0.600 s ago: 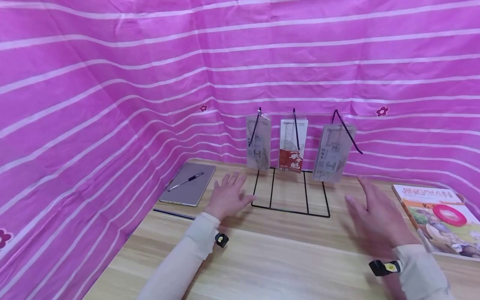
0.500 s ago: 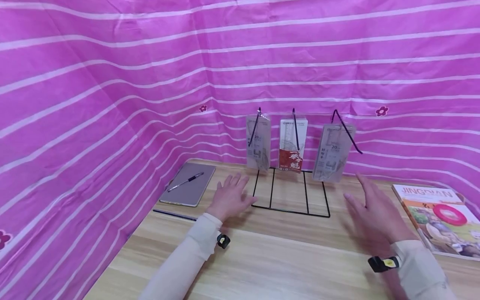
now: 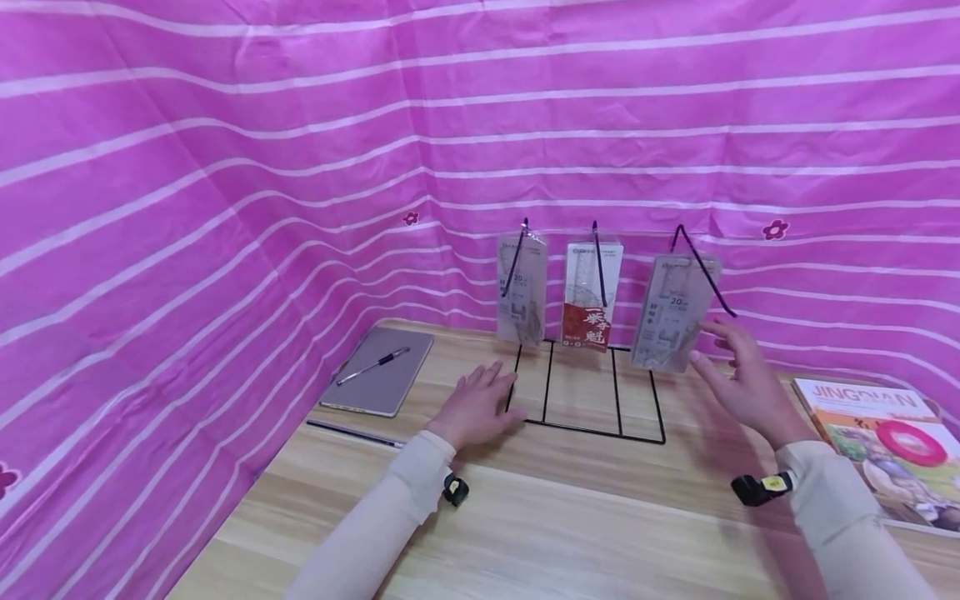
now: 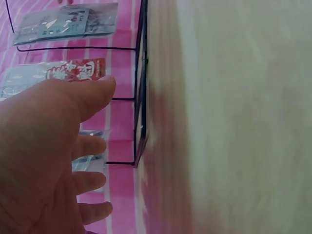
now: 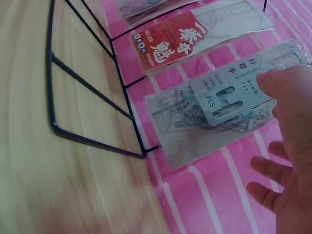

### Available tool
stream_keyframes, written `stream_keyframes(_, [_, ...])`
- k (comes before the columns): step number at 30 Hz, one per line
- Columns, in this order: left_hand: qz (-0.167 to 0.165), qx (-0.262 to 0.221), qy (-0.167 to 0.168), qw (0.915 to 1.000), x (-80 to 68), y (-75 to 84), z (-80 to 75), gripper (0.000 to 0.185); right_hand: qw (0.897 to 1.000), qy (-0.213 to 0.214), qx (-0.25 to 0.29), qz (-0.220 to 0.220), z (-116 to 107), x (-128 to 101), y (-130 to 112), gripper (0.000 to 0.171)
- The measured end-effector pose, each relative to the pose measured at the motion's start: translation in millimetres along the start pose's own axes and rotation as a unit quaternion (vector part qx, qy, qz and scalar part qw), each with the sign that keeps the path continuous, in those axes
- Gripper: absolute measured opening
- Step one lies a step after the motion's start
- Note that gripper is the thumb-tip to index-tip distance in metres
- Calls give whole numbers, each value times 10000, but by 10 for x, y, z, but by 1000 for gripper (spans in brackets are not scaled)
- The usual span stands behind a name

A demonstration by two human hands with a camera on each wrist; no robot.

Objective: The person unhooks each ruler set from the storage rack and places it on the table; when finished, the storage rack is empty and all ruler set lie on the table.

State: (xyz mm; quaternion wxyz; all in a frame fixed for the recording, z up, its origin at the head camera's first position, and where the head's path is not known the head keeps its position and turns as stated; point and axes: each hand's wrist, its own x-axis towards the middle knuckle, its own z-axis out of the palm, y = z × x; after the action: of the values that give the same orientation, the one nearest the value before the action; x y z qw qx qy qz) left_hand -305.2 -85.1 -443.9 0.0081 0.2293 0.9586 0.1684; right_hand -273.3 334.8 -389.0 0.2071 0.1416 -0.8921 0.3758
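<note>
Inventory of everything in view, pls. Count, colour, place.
Rack: 1, black wire, on table at back
Left packet: 1, grey, on left hook
Middle packet: 1, white and red, on middle hook
Right packet: 1, grey, on right hook
Notebook: 1, grey, table, left of rack
Pen: 1, dark and pale, on notebook
Thin rod: 1, dark blue, in front of notebook
Magazine: 1, multicoloured, table, right
Ring: 1, pink, on magazine
Table: 1, pale wood, under everything
Cloth: pink, white stripes, behind and left
Sleeves: 2, off-white, forearms
Wrist units: 2, black, wrists
Left hand: 1, bare, by rack's left side
Right hand: 1, bare, at right packet; contact unclear
</note>
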Motion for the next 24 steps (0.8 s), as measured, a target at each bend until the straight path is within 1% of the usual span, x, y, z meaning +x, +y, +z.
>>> stream_keyframes(5, [28, -129, -168, 9998, 18, -11, 21, 74, 9994, 318, 98, -134, 40, 111, -4, 49])
stream_keyframes(11, [47, -4, -305, 9995, 46, -50, 40, 69, 9989, 448, 160, -41, 73, 150, -22, 46])
stream_keyframes(16, [-34, 105, -444, 9990, 62, -101, 68, 67, 9988, 462, 112, 97, 89, 161, -43, 46])
stream_keyframes(21, [-68, 60, -527, 9986, 59, -115, 92, 65, 9987, 456, 108, 202, 104, 175, -47, 46])
stream_keyframes(24, [-85, -25, -563, 9984, 32, -121, 81, 64, 9980, 583, 119, 208, 134, 191, -63, 44])
